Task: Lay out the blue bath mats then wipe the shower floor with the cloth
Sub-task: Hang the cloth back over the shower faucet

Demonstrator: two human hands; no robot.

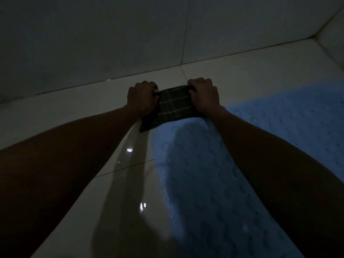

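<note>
The blue mat [204, 183] lay flat on the wet tiled floor [121, 202], a second mat [297, 118] beside it toward the right wall. At the first mat's far end both hands — left hand [141, 98], right hand [203, 95] — were closed on the striped cloth [173, 107], pressing it down near the back wall. Even pressure and overlapping strokes would likely serve best.

No readable text, labels, brands, numbers or signs anywhere; scene dim.
</note>
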